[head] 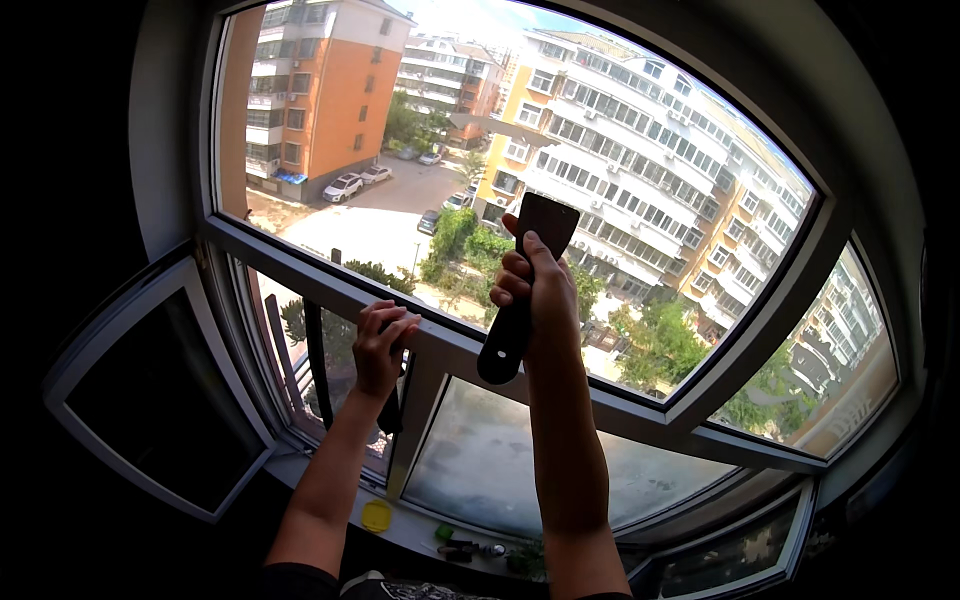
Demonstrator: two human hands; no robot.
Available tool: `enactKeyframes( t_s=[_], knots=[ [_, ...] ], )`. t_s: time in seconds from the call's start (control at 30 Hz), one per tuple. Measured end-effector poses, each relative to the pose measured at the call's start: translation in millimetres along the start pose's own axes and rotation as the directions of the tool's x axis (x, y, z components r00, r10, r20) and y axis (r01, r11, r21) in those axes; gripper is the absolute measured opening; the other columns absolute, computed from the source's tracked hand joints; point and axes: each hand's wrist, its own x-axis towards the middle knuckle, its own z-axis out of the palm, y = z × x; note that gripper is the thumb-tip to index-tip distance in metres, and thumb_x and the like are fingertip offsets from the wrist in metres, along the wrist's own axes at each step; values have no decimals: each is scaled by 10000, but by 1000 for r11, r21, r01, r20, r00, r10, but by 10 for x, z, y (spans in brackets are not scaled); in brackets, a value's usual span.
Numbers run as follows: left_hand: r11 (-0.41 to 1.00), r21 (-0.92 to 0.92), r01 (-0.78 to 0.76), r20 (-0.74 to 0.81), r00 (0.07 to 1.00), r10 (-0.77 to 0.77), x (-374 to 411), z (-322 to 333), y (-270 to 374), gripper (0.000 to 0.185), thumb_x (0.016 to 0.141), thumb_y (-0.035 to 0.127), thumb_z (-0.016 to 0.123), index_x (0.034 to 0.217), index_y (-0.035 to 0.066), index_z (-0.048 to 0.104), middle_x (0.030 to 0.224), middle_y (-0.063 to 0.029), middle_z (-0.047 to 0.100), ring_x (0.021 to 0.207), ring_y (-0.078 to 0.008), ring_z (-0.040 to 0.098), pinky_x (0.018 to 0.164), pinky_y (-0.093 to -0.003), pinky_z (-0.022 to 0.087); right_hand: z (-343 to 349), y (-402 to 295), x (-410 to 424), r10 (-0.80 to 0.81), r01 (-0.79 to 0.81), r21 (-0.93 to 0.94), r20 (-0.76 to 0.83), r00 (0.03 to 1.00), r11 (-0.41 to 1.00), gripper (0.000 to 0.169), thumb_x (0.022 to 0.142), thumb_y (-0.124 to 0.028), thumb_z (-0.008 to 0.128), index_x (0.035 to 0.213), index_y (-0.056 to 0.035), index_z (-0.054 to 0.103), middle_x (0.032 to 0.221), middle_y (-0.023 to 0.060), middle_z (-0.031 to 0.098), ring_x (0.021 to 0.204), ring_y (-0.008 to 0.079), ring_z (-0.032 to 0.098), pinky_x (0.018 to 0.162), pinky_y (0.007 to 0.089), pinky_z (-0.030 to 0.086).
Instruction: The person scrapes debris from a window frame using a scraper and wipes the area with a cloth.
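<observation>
My right hand point(541, 281) is raised before the large upper window pane point(637, 225). It grips a dark scraper point(550, 217) with a broad blade pointing up; the thumb lies against the blade's lower part, and the long handle, with a hole near its end, slants down to the left. My left hand point(384, 334) rests with bent fingers on the grey horizontal window frame bar point(442, 335), to the left of the scraper. Whether the blade touches the glass cannot be told.
An open window sash point(161, 397) stands at the left, another open sash point(739, 551) at the lower right. On the sill point(409, 536) below are a yellow object point(376, 516), a green object point(444, 532) and dark-handled items point(459, 551). Buildings and parked cars show outside.
</observation>
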Motion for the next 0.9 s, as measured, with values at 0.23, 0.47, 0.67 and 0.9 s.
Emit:
enactKeyframes(
  t_s=[0.23,0.47,0.67,0.9],
  knots=[
    [1000,6,12,-4,1000,-12,33,3,-9,102,856,175,686,925,116,729,952,-65,624,1015,-293,593,847,-401,512,229,-229,238,-97,95,64,25,995,993,310,1015,-207,432,1242,-10,508,677,-36,394,518,58,351,479,247,363],
    [1000,0,-9,9,1000,9,-4,-19,-29,122,857,172,684,955,119,733,961,-66,630,1018,-292,595,841,-398,517,315,-340,200,-86,83,80,29,996,993,306,1019,-210,420,1233,-9,507,671,-39,377,520,56,342,477,246,349],
    [1000,10,7,21,1000,-7,-15,-31,-9,121,861,171,677,954,116,733,967,-63,632,1025,-289,594,846,-395,519,132,-167,112,-62,62,40,1,998,997,300,1020,-207,415,1217,-5,518,670,-42,376,510,55,330,470,251,348],
    [999,-19,26,23,999,-25,-7,-30,26,116,841,123,693,939,76,732,962,-86,632,1025,-307,588,858,-401,506,203,-251,148,-113,113,29,-4,994,993,305,1011,-185,408,1235,-1,502,682,-33,380,517,56,327,474,249,344]
  ],
)
